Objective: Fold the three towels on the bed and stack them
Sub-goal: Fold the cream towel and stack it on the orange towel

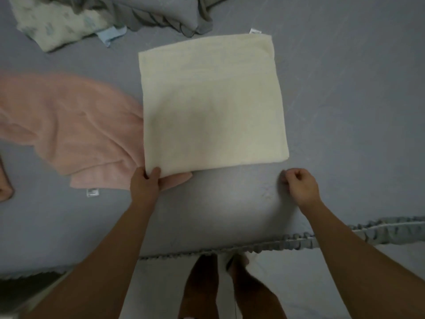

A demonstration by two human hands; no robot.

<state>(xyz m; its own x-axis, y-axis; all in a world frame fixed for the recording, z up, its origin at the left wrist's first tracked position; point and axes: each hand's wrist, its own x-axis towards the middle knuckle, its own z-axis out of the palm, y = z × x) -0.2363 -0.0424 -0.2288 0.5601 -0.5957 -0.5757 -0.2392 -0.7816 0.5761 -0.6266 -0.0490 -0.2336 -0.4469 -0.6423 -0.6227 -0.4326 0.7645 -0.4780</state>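
A cream towel (211, 104) lies flat and squared on the grey bed sheet (345, 100), folded into a near square. My left hand (146, 183) pinches its near left corner between thumb and fingers. My right hand (300, 186) is curled shut just off the near right corner, holding nothing and not touching the towel. A pink towel (69, 125) lies rumpled to the left, its edge tucked under the cream one. A white towel with pale blue print (57, 24) sits bunched at the far left.
A grey pillow with ruffled trim (161, 12) lies at the back. The bed's ruffled front edge (299, 240) runs just before my legs. A white label (92, 192) shows on the pink towel's near corner.
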